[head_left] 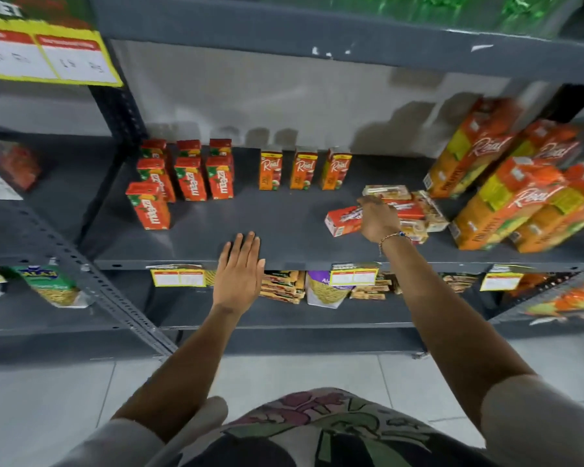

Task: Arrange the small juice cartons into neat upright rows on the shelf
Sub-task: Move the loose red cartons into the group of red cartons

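On the grey shelf (284, 230), several small red Maaza cartons (189, 178) stand upright in rows at the left. Three small orange Real cartons (302, 170) stand in a row behind the middle. A loose pile of small cartons (415, 210) lies flat at the right, and a red carton (343, 221) lies on its side at the pile's left edge. My right hand (378, 219) reaches into this pile, its fingers on the cartons; whether it grips one is hidden. My left hand (240, 271) hovers flat and open at the shelf's front edge, holding nothing.
Large orange Real cartons (506, 193) lean in a stack at the far right. Yellow price tags (353, 276) hang on the shelf's front lip. A lower shelf holds snack packets (284, 286). A slanted metal upright (91, 271) stands at the left.
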`<state>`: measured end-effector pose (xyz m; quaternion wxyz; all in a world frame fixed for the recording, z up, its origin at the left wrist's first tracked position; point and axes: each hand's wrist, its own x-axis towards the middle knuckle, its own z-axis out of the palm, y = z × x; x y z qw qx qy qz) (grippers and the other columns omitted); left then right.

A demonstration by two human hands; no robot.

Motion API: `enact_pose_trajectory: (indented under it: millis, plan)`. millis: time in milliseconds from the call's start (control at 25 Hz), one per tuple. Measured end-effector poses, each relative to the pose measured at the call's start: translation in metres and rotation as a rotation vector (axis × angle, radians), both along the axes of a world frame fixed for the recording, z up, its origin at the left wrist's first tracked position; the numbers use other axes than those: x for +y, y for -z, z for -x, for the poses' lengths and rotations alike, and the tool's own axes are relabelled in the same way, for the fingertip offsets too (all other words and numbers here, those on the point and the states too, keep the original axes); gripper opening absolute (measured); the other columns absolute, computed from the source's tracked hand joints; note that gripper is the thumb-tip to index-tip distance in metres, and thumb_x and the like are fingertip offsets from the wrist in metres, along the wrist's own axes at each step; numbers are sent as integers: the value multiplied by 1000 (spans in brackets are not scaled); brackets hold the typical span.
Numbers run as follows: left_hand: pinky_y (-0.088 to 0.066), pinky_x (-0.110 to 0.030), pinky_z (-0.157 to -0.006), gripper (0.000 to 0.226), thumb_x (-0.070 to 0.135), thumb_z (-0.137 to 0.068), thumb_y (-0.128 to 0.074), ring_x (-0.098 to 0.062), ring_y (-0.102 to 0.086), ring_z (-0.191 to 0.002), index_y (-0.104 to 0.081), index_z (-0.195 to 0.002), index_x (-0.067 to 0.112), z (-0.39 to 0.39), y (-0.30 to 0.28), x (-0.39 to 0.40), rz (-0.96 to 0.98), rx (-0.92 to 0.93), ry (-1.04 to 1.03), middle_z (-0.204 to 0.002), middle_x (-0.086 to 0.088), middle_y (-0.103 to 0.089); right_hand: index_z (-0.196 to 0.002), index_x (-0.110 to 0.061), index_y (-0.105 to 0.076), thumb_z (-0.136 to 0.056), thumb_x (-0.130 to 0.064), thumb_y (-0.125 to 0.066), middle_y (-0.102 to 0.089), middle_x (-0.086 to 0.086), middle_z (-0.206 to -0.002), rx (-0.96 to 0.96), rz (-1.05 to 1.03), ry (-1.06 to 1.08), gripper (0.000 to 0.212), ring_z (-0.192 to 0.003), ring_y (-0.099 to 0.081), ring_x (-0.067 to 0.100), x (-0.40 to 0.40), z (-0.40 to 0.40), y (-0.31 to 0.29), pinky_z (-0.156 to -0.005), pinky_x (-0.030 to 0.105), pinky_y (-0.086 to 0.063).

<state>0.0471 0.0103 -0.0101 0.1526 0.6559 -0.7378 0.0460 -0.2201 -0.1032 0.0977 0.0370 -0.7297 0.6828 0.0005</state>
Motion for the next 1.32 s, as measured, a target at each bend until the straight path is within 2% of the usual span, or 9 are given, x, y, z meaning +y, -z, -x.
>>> enact_pose_trajectory:
  millis: [120,320,400,520,680,880,1040,1160,1320]
  plan:
    - [-27,-45,-112,58,34,-102,-15,-33,-40,-135,-45,-140,2,-1,3,0,4,-14,-15,-144,-15,-47,-134,-11,-46,-80,-12,-69,-51,14,-136,61,-43,-30,59,-126,-47,31,-17,14,-1,-102,41,-38]
    - [-29,-45,-111,60,36,-102,-13,-33,-42,-134,-47,-138,2,3,5,-1,38,33,-37,-142,-14,-50,-131,-18,-50,-70,-12,-78,-47,9,-135,179,-63,-179,67,-127,-43,29,-28,21,0,-102,44,-33]
    - [-30,-46,-112,59,36,-102,-14,-32,-42,-134,-48,-138,3,4,6,-1,48,30,-37,-142,-14,-50,-129,-19,-53,-72,-16,-78,-48,10,-132,113,-67,-247,63,-124,-45,29,-30,19,-6,-101,42,-36]
    - [-31,-45,-111,57,35,-101,-19,-31,-43,-134,-49,-137,2,3,4,-2,44,27,-8,-141,-14,-51,-122,-15,-57,-69,-9,-79,-53,11,-126,-132,-111,-397,57,-117,-50,28,-31,3,-22,-97,37,-40]
    - [-30,-46,-111,54,32,-100,-25,-32,-45,-132,-52,-134,-1,-41,3,5,65,59,-90,-137,-17,-54,-118,-15,-60,-69,-5,-78,-56,10,-121,-221,-88,-612,54,-113,-52,24,-17,-45,-39,-94,33,-40]
    - [-25,-42,-114,52,30,-100,-27,-31,-43,-133,-50,-135,-1,-119,5,32,75,31,-148,-139,-16,-53,-127,-8,-54,-69,-6,-79,-58,12,-125,-248,-61,-740,63,-116,-53,24,-1,-119,-40,-96,27,-38]
    - [-24,-42,-115,53,29,-99,-28,-32,-42,-134,-48,-136,-3,-168,2,38,73,55,-209,-140,-18,-51,-123,-6,-58,-72,0,-75,-58,12,-127,-268,-6,-834,54,-116,-55,25,3,-174,-53,-100,32,-43]
    - [-24,-42,-114,54,29,-98,-28,-33,-41,-134,-48,-135,-5,-195,-5,31,56,60,-181,-141,-19,-49,-121,-6,-61,-76,4,-68,-57,12,-128,-236,64,-917,47,-116,-55,26,4,-222,-59,-99,36,-45]
    - [-27,-44,-113,53,27,-97,-29,-32,-42,-135,-50,-134,-5,-210,3,23,70,79,-134,-140,-18,-51,-125,-10,-60,-81,1,-66,-55,8,-134,-126,118,-934,45,-120,-53,23,-5,-271,-56,-101,33,-44]
